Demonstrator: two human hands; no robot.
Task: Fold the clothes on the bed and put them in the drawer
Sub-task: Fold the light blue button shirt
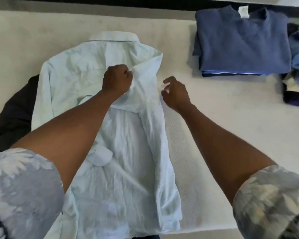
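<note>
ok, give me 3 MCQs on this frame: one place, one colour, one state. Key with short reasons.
1. Where is the folded stack relative to the pale shirt?
A. apart from it, further away and to the right on the bed
B. lying on top of it
C. tucked under the left arm

2. What colour is the top garment of the stack?
A. red
B. blue
C. yellow

3. What is the left hand doing?
A. lying flat on the mattress
B. gripping shirt fabric
C. holding a hanger

Key:
1 A: bare mattress shows between the shirt and the stack, which sits at the upper right.
2 B: a blue sweater tops the stack.
3 B: the fingers are curled round a bunch of the shirt's cloth near the shoulder.
</note>
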